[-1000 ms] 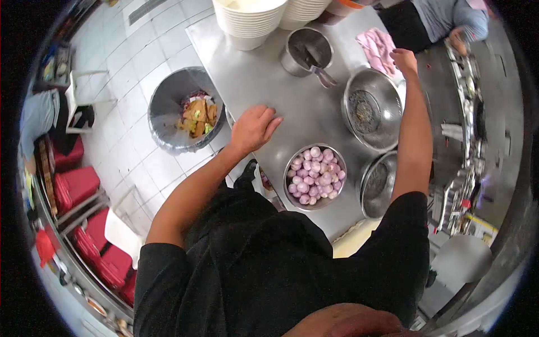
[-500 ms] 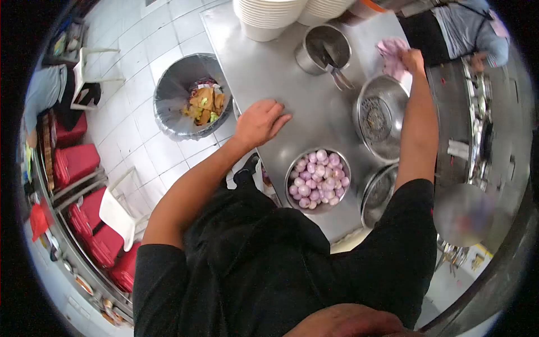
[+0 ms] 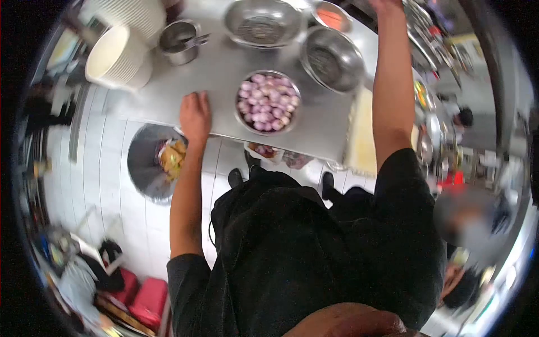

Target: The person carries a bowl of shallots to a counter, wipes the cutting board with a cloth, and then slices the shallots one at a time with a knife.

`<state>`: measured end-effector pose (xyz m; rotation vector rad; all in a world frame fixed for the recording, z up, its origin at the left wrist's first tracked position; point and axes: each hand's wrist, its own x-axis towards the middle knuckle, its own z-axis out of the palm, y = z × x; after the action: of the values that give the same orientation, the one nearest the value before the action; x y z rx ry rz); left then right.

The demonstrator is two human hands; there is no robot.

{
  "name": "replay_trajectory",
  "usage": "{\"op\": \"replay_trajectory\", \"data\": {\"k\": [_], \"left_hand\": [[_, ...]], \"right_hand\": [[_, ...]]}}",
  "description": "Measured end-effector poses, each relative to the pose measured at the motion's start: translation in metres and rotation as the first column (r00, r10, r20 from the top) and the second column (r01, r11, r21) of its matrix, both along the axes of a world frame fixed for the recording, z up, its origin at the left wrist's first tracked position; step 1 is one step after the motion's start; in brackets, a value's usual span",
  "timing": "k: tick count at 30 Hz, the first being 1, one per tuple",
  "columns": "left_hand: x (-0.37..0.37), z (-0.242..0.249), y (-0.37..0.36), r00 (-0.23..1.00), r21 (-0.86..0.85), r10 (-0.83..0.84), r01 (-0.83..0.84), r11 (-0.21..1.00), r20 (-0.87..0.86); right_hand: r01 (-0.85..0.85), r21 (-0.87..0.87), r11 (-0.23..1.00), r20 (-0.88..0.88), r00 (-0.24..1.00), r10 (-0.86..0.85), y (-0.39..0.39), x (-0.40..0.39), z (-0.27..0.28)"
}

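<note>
My left hand rests near the front edge of the steel table, its fingers curled down, with nothing visible in them. To its right stands a steel bowl full of peeled purple-white onions. My right arm reaches far forward. Of my right hand only a part shows at the top edge, its fingers cut off, so anything it holds is hidden. Two empty-looking steel bowls lie behind the onions. A small bowl holds something orange.
A steel pot with a utensil stands at the back left beside stacked white tubs. A lined bin with scraps is below the left table edge. A pale board lies at right. Other people are at lower left and right.
The view has turned, and the bowls now appear higher up. My right hand, earlier on a pink cloth beside a bowl, has reached to the top edge. The cloth is out of view.
</note>
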<state>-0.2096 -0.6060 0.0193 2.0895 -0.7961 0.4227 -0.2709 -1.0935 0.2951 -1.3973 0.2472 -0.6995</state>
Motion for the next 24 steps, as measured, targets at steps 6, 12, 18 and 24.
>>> {"op": "replay_trajectory", "data": {"k": [6,12,18,24], "left_hand": [[-0.002,-0.005,0.000,1.000,0.074,0.003,-0.004,0.997,0.016],[-0.002,-0.010,0.004,0.998,0.065,-0.002,-0.002,0.998,0.060],[-0.004,-0.006,0.005,1.000,0.098,-0.002,0.004,0.995,-0.022],[0.003,-0.016,0.003,1.000,0.095,-0.005,0.003,0.995,0.020]], "right_hand": [[0.330,-0.193,0.924,-0.015,0.941,-0.339,0.133,-0.220,0.033],[0.502,-0.348,0.792,-0.448,0.653,-0.611,0.129,-0.358,0.012],[0.460,-0.391,0.797,-0.659,0.465,-0.591,0.114,-0.386,-0.024],[-0.446,-0.752,0.486,-0.626,0.250,-0.739,0.031,-0.387,-0.213]]}}
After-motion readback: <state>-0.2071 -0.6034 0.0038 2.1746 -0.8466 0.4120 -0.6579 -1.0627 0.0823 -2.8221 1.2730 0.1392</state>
